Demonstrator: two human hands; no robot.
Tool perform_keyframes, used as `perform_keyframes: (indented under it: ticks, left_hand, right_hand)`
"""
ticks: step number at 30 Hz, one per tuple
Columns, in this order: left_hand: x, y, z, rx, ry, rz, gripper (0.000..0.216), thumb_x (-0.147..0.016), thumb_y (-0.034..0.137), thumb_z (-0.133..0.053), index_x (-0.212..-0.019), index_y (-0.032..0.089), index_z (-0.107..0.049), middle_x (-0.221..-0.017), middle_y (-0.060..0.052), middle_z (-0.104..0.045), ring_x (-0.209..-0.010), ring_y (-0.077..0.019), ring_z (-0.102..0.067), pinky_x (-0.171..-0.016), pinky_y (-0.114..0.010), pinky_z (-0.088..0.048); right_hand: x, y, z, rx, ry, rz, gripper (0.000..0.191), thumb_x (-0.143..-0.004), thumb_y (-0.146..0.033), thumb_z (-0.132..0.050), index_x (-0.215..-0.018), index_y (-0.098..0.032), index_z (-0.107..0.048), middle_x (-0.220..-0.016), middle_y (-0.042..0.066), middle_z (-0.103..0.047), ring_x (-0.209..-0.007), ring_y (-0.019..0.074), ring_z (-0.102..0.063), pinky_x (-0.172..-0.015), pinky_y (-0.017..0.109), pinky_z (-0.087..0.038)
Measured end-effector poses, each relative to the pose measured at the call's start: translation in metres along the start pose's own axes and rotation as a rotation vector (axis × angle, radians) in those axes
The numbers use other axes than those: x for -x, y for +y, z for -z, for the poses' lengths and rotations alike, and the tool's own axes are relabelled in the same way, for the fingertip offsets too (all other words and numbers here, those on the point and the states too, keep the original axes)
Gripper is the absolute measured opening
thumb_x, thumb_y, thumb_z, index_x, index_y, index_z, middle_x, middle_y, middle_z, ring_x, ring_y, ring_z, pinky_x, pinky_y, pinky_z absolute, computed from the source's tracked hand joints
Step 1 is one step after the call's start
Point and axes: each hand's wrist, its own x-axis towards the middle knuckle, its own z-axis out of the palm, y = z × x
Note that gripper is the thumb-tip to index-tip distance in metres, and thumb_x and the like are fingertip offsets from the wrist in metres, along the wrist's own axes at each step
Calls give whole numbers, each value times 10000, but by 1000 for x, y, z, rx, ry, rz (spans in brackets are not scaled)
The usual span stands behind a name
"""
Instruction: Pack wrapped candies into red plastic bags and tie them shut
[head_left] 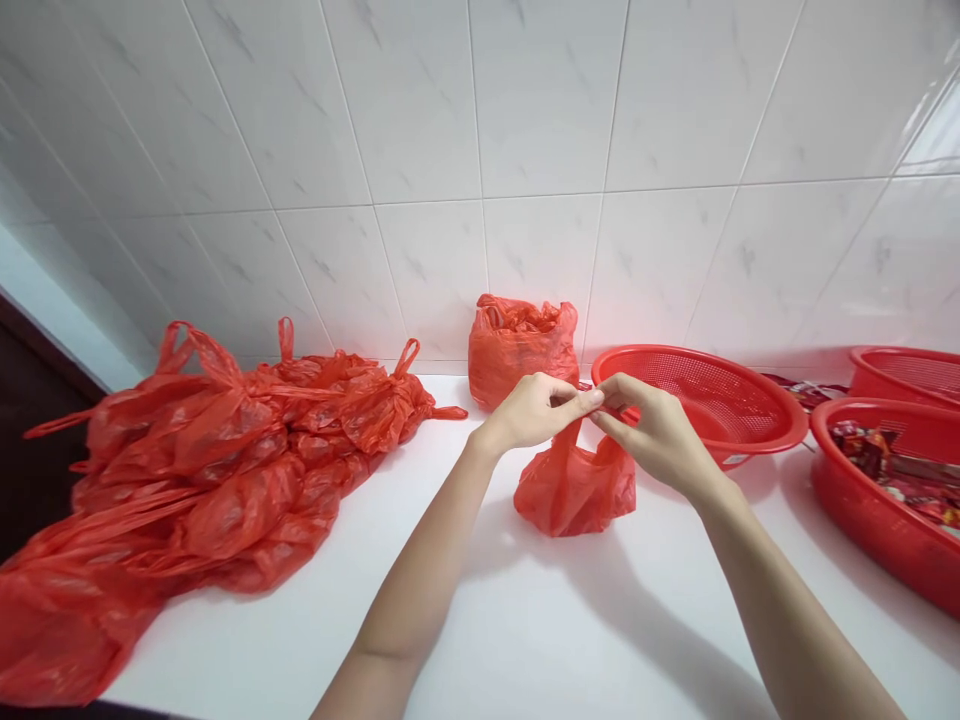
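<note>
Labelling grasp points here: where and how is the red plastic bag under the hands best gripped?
Probably by the raised strip at the top of the red plastic bag, pinched from above, close under where the left hand and right hand meet. It rises narrow over a wider, slack body that would likely crumple if squeezed.

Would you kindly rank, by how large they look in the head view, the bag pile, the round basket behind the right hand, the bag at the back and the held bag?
1. Bag pile, by far
2. Round basket
3. Bag at the back and held bag: too alike to rank
</note>
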Motion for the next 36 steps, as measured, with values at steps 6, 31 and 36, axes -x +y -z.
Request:
perform_keyframes:
  ticks: [6,31,36]
  left_hand:
    - [-5,-9,8,314,-279,121,417,-784,544,-760,-647,155,-699,-555,23,-480,-518,-85,-393,-487,-254,-302]
    - [-15,-57,25,358,-195,159,340,-712,416,-811,-890,144,-712,-724,17,-606,-603,-87,-498,-568,-238,-377]
    - [-15,-85,30,351,-233,298,311,-619,303,-853,-823,137,-686,-654,17,-627,-561,-85,-512,-541,-230,-369]
  right_hand:
    - [1,-1,7,-69,-100,101,93,-872,-304,-599,-856,-231,-543,-873,38,-678,-839,213,-648,-761,342,-522]
    - [4,-2,43,-34,-339,99,243,-887,-391,-641,-719,-215,-646,-1022,73,-737,-947,256,-665,-844,368,-504]
    - [8,0,61,50,-482,68,199,-885,-379,-619,-804,-219,-705,-886,51,-723,-809,222,-636,-735,335,-489]
